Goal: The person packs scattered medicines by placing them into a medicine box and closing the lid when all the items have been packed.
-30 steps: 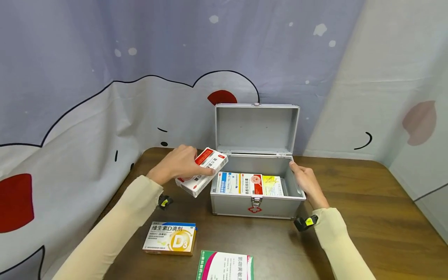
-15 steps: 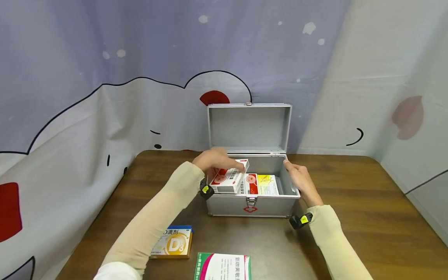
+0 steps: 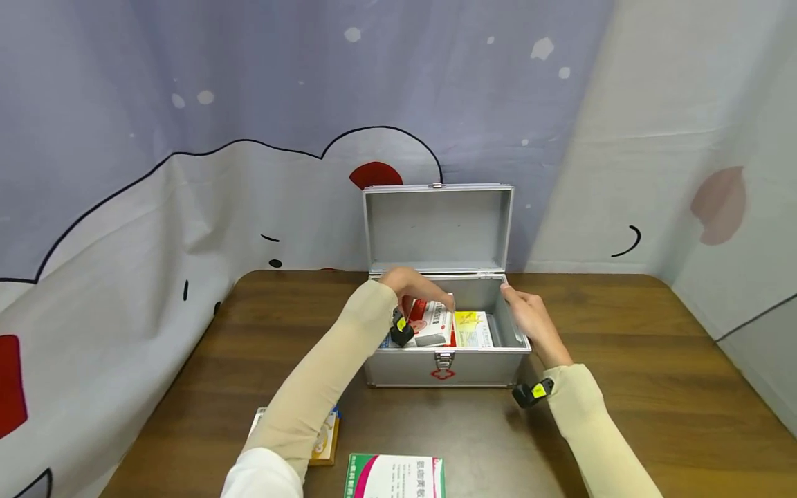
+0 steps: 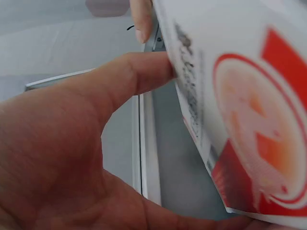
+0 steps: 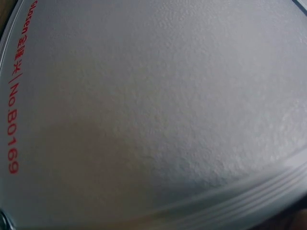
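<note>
My left hand (image 3: 414, 282) holds a white-and-red medicine box (image 3: 434, 324) inside the open silver first-aid case (image 3: 405, 366), over other boxes. In the left wrist view, thumb and fingers pinch the medicine box (image 4: 196, 96) by its edges, and it is tilted. My right hand (image 3: 532, 319) grips the case's right rim, thumb over the edge. Only the case's side wall (image 5: 158, 110), with red lettering, fills the right wrist view. A yellow-and-white box (image 3: 473, 329) lies in the case, right of the held box. My left hand and the held box partly hide the other boxes there.
A vitamin D box (image 3: 325, 443) lies on the wooden table (image 3: 486, 443) front left, partly covered by my left sleeve. Near the front edge of view is a green-and-white medicine box (image 3: 398, 477). The raised lid (image 3: 438, 228) stands before a printed curtain (image 3: 280, 200).
My left hand has carried the white-and-red medicine box rightward from beside the case, then down into it over the other boxes. The right hand has kept its grip on the rim.
</note>
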`<control>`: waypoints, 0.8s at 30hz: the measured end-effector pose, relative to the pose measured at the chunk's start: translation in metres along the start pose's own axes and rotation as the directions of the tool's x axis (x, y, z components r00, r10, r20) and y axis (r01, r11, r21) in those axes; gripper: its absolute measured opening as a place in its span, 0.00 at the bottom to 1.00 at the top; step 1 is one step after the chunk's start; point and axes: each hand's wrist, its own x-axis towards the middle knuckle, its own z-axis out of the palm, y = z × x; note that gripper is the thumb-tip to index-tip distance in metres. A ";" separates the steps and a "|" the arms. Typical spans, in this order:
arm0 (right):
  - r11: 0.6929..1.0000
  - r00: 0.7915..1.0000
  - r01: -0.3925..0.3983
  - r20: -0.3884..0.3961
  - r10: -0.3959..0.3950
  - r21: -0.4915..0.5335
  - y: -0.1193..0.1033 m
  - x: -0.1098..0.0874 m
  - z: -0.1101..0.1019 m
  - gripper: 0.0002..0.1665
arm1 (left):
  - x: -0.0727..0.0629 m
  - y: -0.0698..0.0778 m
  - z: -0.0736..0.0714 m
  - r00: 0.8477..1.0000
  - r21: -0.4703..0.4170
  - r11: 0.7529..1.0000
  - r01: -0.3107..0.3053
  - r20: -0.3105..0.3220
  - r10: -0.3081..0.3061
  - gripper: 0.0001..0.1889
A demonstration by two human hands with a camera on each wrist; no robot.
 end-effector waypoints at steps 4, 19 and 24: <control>1.000 1.000 -0.008 0.007 0.008 -0.020 -0.001 0.000 0.002 0.41 | 0.014 0.006 0.002 0.993 0.014 1.000 -0.002 0.118 0.000 0.46; 1.000 1.000 -0.007 -0.002 0.007 -0.006 -0.001 -0.001 -0.006 0.40 | 0.029 0.046 0.021 0.980 0.050 0.998 -0.034 0.197 0.023 0.45; 0.998 1.000 -0.010 0.024 0.008 0.059 -0.001 -0.001 -0.007 0.38 | 0.031 0.050 0.022 0.987 0.063 0.997 -0.044 0.156 0.034 0.46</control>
